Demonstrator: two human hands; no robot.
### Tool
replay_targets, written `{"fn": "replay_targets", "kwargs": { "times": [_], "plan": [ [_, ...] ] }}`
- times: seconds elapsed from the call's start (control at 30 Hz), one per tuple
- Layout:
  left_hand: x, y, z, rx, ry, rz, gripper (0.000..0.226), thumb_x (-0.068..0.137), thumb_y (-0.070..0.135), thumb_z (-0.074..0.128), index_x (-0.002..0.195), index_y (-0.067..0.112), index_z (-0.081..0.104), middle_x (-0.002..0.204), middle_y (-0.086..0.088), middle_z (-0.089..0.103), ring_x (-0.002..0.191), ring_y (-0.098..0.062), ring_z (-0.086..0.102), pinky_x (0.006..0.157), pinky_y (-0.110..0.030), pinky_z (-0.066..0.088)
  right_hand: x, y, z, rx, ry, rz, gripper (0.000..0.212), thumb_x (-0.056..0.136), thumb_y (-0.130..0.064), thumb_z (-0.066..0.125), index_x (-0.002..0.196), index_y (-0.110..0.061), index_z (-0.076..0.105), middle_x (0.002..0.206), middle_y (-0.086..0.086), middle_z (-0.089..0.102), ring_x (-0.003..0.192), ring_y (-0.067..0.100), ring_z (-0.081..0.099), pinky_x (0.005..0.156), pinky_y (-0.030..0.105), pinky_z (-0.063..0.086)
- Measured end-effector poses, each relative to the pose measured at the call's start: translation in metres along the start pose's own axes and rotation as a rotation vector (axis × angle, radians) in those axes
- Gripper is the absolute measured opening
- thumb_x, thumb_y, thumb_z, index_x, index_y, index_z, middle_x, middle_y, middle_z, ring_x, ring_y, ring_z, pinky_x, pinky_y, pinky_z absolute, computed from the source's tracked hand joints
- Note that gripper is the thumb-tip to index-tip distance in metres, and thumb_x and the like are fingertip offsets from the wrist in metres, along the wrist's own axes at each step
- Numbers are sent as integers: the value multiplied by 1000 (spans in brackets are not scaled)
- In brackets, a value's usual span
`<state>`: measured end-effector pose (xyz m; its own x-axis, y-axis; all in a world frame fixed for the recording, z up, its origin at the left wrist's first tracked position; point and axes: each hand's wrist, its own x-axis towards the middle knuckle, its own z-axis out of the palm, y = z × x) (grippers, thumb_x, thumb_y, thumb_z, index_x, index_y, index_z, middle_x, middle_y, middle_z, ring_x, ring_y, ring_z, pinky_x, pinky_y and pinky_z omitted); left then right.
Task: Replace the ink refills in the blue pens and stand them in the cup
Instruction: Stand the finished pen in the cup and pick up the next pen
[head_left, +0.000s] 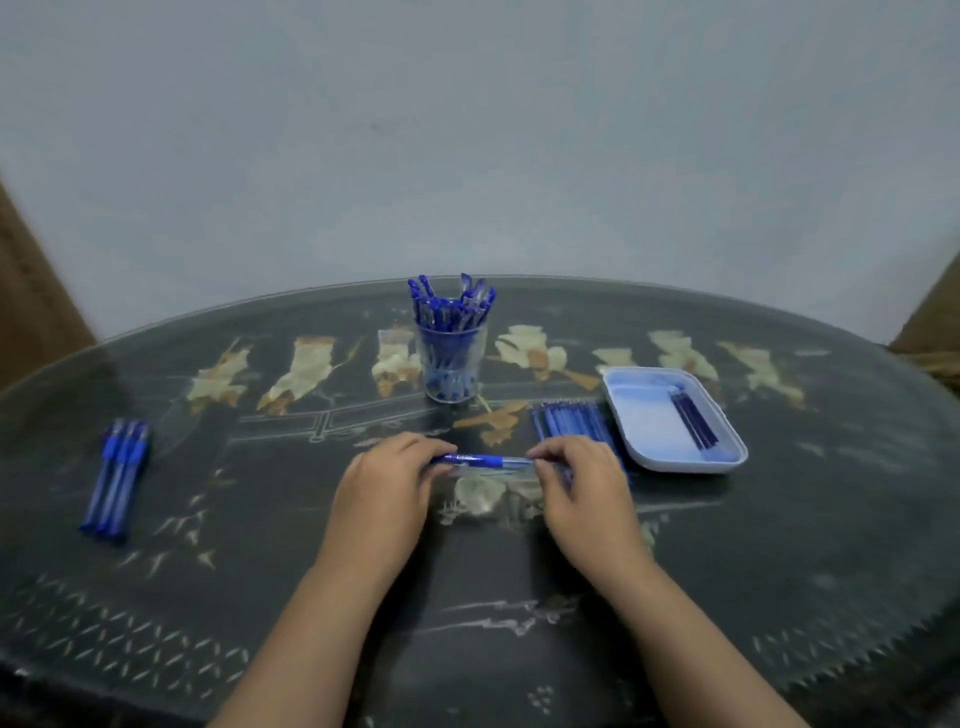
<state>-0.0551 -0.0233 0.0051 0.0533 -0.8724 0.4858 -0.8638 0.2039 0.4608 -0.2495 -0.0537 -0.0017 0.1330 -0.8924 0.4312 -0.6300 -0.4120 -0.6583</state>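
A blue pen (485, 460) is held level just above the table's middle. My left hand (387, 486) grips its left end and my right hand (584, 480) pinches its right end. Behind them stands a clear cup (451, 364) packed with several blue pens. A row of blue refills (569, 421) lies right of centre, partly hidden by my right hand. Three blue pens (115, 475) lie side by side at the far left.
A shallow white tray (649, 415) at the right holds a few dark blue refills (693, 418). The dark, glass-topped round table (260, 597) has pale inlaid figures. A plain wall rises behind its far edge.
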Motion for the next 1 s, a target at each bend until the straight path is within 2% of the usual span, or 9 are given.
{"fn": "replay_targets", "kwargs": {
  "times": [0.13,0.2,0.3,0.4,0.57,0.77,0.87,0.93,1.0],
  "plan": [
    [7,8,16,-77,-29,64,19,81,12,76,98,20,75,92,9,71,85,-10,65,84,-24,48,1,9,-3,-93,25,-82,23,83,-41,61,105,-37,68,92,-19,63,92,8,48,84,30,33],
    [8,13,19,-172,-23,51,22,79,8,77,98,18,76,91,13,69,87,-2,62,82,-7,42,3,16,-1,-93,54,-92,19,82,-42,65,100,-39,71,86,-18,62,88,10,48,80,32,32],
    [8,14,18,-289,-12,7,24,78,5,77,96,20,76,91,19,67,93,6,60,81,-1,39,6,22,2,-56,74,-102,17,82,-46,66,98,-42,72,81,-17,58,87,11,47,80,32,33],
    [7,13,17,-348,-18,4,23,76,8,79,93,22,76,91,18,70,92,7,62,80,-2,39,5,24,6,-67,99,-136,25,82,-58,56,97,-45,71,78,-19,53,85,7,42,77,26,28],
    [9,10,20,-342,-28,2,15,76,11,79,87,20,76,85,16,70,87,4,62,78,-4,40,6,27,10,-45,126,-133,25,83,-55,53,93,-42,71,78,-21,55,87,6,41,84,18,24],
    [9,10,22,-276,9,-42,19,83,7,73,78,25,70,76,19,67,83,4,60,73,-4,38,5,26,8,-38,170,-127,15,85,-46,59,90,-38,71,81,-18,60,88,7,41,80,27,24],
    [11,-1,19,-349,129,-233,28,88,17,68,72,39,62,79,25,67,79,8,60,75,-19,42,7,27,4,51,191,-42,6,86,-38,67,91,-40,70,83,-19,62,91,8,42,85,30,28],
    [11,1,21,-263,94,-201,19,89,30,64,75,42,60,86,24,66,85,7,59,85,-33,42,6,25,6,8,188,-101,13,86,-45,60,92,-40,70,84,-20,60,90,7,42,84,27,27],
    [10,4,24,-158,-3,-200,14,90,33,62,80,42,60,88,25,63,93,3,56,93,-36,32,6,24,8,4,177,-105,20,85,-50,55,94,-40,70,84,-20,59,90,7,41,84,27,26]
  ]
}}
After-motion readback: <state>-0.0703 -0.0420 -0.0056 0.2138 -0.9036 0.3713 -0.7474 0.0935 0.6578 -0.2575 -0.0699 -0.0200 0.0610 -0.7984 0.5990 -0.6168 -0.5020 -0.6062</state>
